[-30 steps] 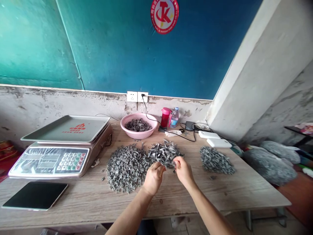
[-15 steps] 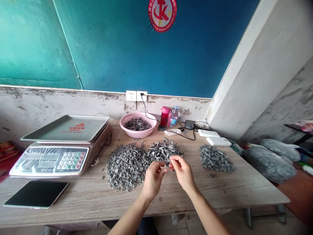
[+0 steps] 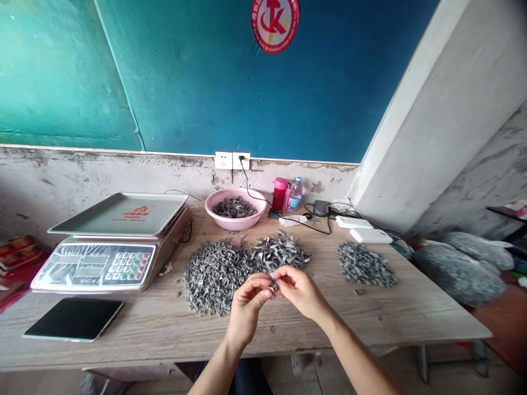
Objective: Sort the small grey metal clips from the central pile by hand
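My left hand (image 3: 247, 306) and my right hand (image 3: 298, 292) meet just above the table, their fingertips pinching a small grey strip piece (image 3: 274, 283). Most of that piece is hidden by my fingers. Behind my left hand lies a heap of short, bent grey pieces (image 3: 214, 277). Longer grey strips form a looser heap (image 3: 280, 252) just beyond my fingertips. A third grey heap (image 3: 364, 265) sits to the right, apart from my hands. All of them rest on a wood-grain table (image 3: 382, 312).
A pink plastic basket (image 3: 235, 224) holding grey strips stands at the back. To the left are a digital platform scale (image 3: 121, 215) and a dark tablet (image 3: 74, 319). A red cup (image 3: 280, 193), a water bottle (image 3: 295, 195), cables and white power banks (image 3: 363, 229) line the back.
My hands have come closer together, and their fingertips now meet on the small grey piece. The view has shifted slightly.
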Demonstrator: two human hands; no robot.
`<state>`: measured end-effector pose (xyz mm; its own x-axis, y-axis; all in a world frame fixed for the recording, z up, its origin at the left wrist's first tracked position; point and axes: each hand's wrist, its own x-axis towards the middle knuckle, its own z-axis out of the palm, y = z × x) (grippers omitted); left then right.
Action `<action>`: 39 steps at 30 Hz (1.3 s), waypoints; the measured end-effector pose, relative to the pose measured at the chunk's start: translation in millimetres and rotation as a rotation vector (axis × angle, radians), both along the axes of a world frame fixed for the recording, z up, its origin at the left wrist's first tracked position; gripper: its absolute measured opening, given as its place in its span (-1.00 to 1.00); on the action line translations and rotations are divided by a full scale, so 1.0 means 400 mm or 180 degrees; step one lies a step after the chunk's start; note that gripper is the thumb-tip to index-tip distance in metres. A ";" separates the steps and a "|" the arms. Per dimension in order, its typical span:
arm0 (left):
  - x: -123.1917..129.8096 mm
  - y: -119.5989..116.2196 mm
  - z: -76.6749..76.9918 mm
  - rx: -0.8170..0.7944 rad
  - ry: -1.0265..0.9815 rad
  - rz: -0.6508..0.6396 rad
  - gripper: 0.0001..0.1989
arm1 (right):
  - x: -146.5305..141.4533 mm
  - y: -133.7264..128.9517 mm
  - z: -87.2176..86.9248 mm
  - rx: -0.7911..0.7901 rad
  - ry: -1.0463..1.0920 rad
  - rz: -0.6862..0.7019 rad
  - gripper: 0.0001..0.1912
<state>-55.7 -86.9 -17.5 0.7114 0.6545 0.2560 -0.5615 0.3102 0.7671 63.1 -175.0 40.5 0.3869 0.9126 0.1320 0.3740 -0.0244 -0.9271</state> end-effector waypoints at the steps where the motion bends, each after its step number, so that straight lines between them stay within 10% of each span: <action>1: -0.003 0.000 -0.001 0.0022 0.0013 -0.0008 -0.90 | -0.001 0.000 0.003 -0.0034 0.0006 0.0045 -0.93; 18: -0.010 -0.013 0.058 -0.0056 0.0630 0.0286 -0.75 | -0.012 -0.009 0.050 0.0034 -0.1169 0.0193 -0.93; 30: -0.020 -0.024 0.076 0.1309 0.1205 0.0960 -0.87 | -0.056 -0.015 0.023 0.0689 -0.2525 -0.0479 -0.78; 39: -0.051 -0.055 0.106 0.1351 0.0949 0.0745 -0.88 | -0.099 -0.042 0.031 0.0994 -0.2531 -0.0705 -0.76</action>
